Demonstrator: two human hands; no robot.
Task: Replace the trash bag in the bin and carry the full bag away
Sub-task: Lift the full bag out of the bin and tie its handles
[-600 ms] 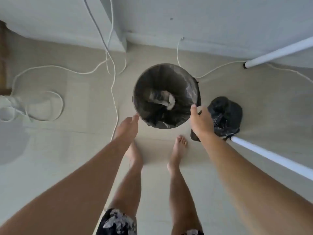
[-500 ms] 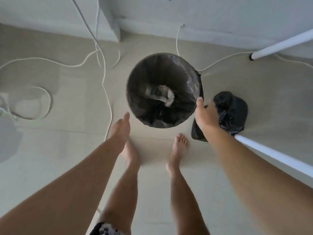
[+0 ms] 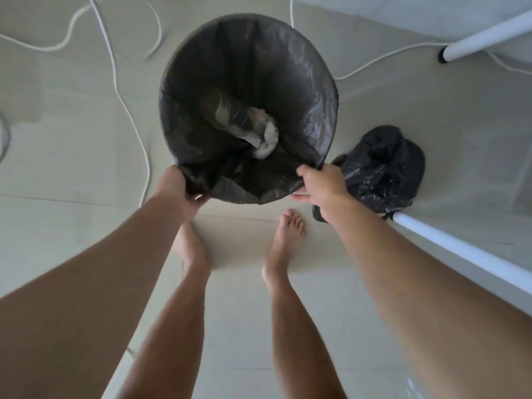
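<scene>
A round bin stands on the floor in front of my bare feet, lined with a dark grey trash bag. Crumpled paper and a tube-like piece of rubbish lie at the bottom of the bag. My left hand pinches the bag's near-left edge at the rim. My right hand grips the near-right edge of the same bag. A second black bag, bunched up, lies on the floor just right of the bin.
White cables trail across the tiled floor left of and behind the bin. A white furniture leg slants along the right, another white leg at the upper right. A wall runs along the back.
Both hands have closed on the near rim of the bag; before, they hung open beside the bin. The camera has moved closer and lower over the bin.
</scene>
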